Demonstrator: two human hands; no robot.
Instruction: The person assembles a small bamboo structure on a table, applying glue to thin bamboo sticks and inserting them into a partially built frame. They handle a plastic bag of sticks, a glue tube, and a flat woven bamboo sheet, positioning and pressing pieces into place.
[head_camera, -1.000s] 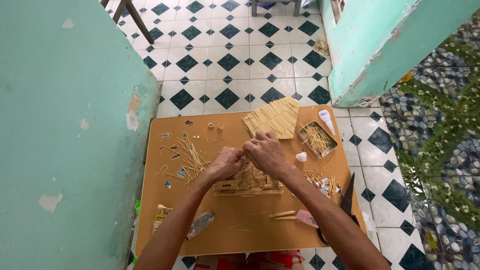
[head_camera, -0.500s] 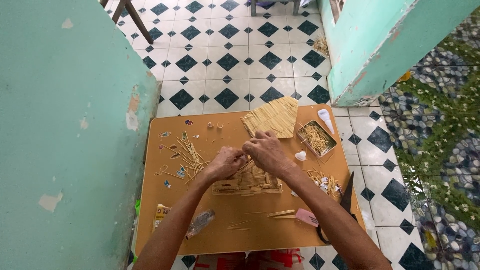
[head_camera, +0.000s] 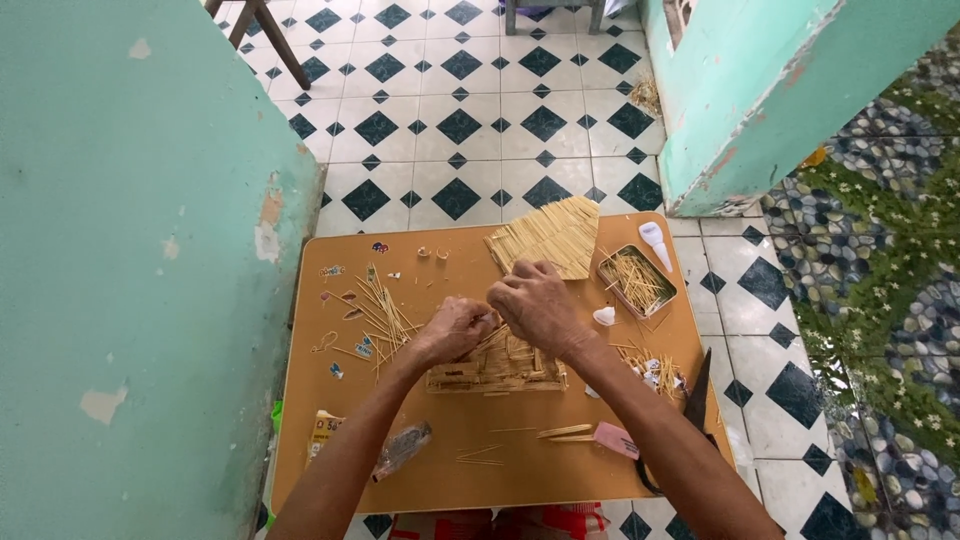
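Two hands curled | left hand (head_camera: 455, 330), right hand (head_camera: 535, 305) pinching stick model (head_camera: 497, 368)

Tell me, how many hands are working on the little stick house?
2. The left hand rests on the stick model at its left side; the right hand is over its top middle. No other hands show.
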